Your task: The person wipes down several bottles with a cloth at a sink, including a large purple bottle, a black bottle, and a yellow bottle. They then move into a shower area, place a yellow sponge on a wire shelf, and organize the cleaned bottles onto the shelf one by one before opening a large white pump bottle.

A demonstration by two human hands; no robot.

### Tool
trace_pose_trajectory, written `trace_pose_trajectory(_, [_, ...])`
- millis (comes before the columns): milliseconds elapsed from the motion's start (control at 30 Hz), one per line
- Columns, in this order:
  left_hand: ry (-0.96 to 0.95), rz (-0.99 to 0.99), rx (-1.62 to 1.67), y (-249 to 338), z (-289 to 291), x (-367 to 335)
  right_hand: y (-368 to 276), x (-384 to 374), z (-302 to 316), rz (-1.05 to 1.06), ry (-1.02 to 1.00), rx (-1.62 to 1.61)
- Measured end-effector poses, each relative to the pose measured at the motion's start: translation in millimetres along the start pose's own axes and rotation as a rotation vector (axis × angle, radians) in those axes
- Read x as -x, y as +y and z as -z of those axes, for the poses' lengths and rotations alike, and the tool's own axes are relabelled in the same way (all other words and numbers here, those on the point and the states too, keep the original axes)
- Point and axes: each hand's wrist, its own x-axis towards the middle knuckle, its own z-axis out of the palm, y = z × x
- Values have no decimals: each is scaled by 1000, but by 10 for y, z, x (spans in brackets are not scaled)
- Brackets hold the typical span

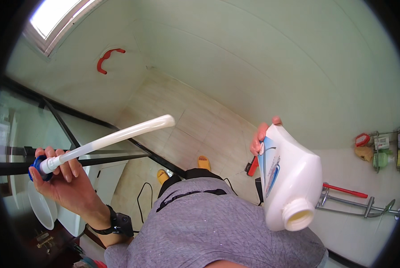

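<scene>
In my left hand [77, 192] is a pump top with a blue head, my fingers closed around the head. Its long white, see-through tube [124, 134] points up and to the right, away from any bottle. My right hand [258, 139] grips a large white plastic bottle [298, 172] with a blue-printed label, mostly from behind, so only some fingers show. The bottle is tilted, its round mouth [298, 218] uncapped and facing down toward my body. The pump tube and the bottle are well apart.
Black-framed glass panels [52, 111] and a white basin [43, 207] are on my left. A red bracket [107, 60] is on the far wall. At right hang a wire rack [381, 152] with bottles and a metal rail [356, 210]. A black cable [139, 201] crosses the tiled floor.
</scene>
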Motion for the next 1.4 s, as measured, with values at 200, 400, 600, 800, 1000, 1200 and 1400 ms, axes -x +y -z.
trace_pose_trajectory(200, [-48,22,-22,23,144,-21,-76,-167,25,-43,-283,56])
trace_pose_trajectory(400, [-74,-1,-62,-17,173,-39,-216,-232,-58,-33,-300,50])
trace_pose_trajectory(600, [-67,15,-72,-35,208,-17,-288,-298,-94,-57,-322,19])
trace_pose_trajectory(800, [-99,47,-55,-20,225,-45,-404,-322,-153,-129,-307,-6])
trace_pose_trajectory(1000, [-92,58,-76,2,295,16,-267,-340,-69,-53,-248,8])
trace_pose_trajectory(1200, [85,40,-76,-95,90,5,-571,-358,-227,-95,-274,120])
trace_pose_trajectory(1400, [-88,83,-38,-71,242,41,-544,-413,-168,-72,-277,179])
